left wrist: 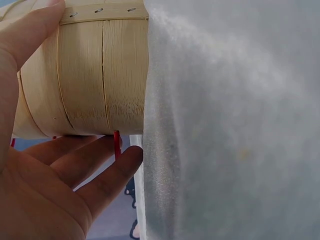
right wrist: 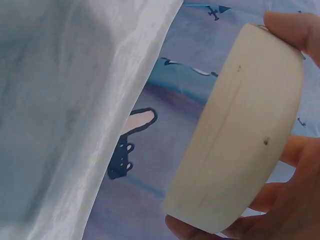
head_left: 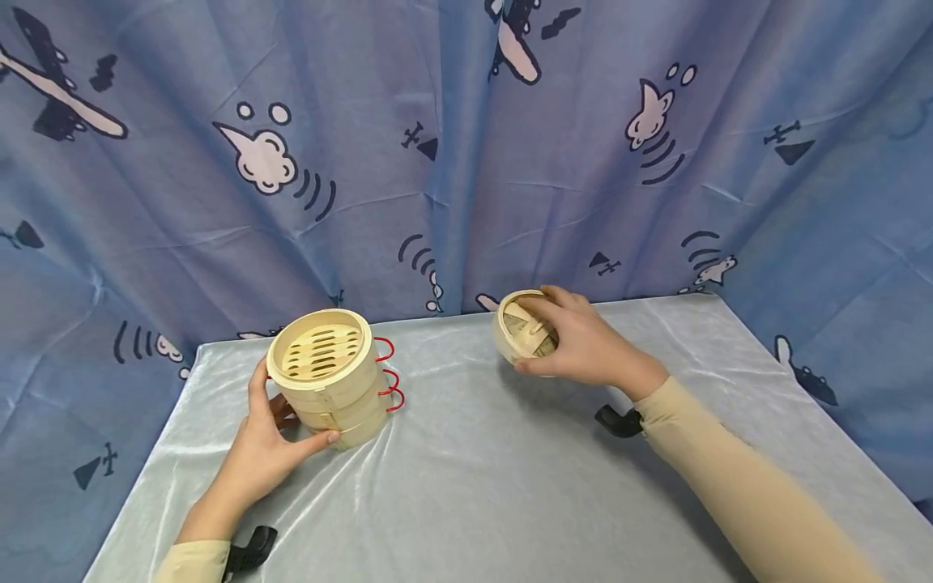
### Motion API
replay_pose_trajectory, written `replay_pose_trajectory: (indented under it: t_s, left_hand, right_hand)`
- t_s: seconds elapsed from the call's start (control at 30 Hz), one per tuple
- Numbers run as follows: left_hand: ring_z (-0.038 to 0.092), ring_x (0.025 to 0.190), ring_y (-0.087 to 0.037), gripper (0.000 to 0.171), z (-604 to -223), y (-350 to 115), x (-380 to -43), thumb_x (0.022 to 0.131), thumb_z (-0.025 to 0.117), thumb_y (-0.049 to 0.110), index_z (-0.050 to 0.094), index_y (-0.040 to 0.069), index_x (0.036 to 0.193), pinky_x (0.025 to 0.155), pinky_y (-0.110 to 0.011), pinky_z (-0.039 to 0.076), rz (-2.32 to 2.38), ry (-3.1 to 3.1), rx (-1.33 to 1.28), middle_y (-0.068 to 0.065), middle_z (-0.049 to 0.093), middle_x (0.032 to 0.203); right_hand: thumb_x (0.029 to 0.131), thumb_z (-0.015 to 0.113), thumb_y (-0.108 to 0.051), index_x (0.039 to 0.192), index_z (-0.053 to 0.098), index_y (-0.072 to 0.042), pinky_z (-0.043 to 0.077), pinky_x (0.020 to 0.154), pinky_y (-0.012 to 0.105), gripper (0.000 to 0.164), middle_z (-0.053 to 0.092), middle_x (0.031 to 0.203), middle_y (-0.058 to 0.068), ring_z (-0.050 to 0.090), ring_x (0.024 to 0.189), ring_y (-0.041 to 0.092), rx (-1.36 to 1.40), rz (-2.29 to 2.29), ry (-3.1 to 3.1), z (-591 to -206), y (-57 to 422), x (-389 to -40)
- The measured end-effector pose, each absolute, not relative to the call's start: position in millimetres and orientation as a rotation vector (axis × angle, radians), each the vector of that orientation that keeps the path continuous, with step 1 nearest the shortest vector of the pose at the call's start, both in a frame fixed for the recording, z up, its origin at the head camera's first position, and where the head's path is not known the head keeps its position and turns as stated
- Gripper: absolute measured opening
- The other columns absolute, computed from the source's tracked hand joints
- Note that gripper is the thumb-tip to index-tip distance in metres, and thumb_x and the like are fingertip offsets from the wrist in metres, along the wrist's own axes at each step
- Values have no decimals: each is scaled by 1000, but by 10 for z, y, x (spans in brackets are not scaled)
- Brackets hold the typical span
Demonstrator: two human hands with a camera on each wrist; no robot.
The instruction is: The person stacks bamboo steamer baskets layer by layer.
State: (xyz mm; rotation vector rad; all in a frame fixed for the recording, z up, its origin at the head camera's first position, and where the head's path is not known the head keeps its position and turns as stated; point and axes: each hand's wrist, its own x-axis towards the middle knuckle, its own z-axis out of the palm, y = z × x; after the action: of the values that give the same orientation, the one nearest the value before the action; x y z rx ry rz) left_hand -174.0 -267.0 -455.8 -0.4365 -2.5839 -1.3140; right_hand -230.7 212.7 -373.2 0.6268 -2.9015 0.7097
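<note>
On the left of the table stands a stack of small bamboo steamer baskets point(head_left: 338, 397) with red loops on its right side. The top basket is uncovered and shows a slatted base point(head_left: 324, 352). My left hand point(head_left: 255, 453) grips the stack low down, its thumb on the near side and its fingers around the far side. In the left wrist view the steamer wall point(left wrist: 100, 75) lies between thumb and fingers. Farther right, my right hand point(head_left: 583, 344) holds a round bamboo steamer lid point(head_left: 506, 336), tilted above the table. The right wrist view shows the lid's rim point(right wrist: 240, 130) between thumb and fingers.
A pale, shiny cloth covers the table point(head_left: 496, 486). Behind and beside it hangs a blue patterned curtain point(head_left: 379, 162). A black wrist strap or mount point(head_left: 251, 551) shows under the left wrist, another black mount point(head_left: 619, 421) under the right.
</note>
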Motion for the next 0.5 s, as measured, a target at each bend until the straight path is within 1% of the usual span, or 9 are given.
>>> replay_pose_trajectory:
  t_s: [0.13, 0.3, 0.5]
  left_hand:
    - [71, 119, -34, 145, -4571, -2656, -1737, 77, 104, 21, -3, 39, 173, 97, -19, 50, -1305, -2586, -436, -20, 69, 139]
    - [71, 120, -34, 145, -4580, -2652, -1723, 78, 104, 23, -4, 41, 173, 97, -20, 50, -1307, -2595, -426, -21, 69, 139]
    - [71, 120, -35, 145, -4577, -2660, -1729, 77, 104, 23, -3, 41, 173, 98, -18, 48, -1302, -2595, -415, -20, 69, 139]
  right_hand:
    - [80, 89, -63, 165, 50, -24, 40, 111, 75, 101, 30, 173, 22, 32, 152, 53, 645, 711, -2899, -3704, 2060, -2307]
    - [80, 88, -63, 164, 51, -25, 43, 109, 71, 100, 31, 173, 20, 34, 151, 50, 653, 715, -2889, -3667, 1978, -2311]
    - [78, 89, -64, 163, 52, -27, 43, 110, 69, 100, 31, 173, 18, 34, 151, 48, 676, 755, -2864, -3597, 1841, -2300]
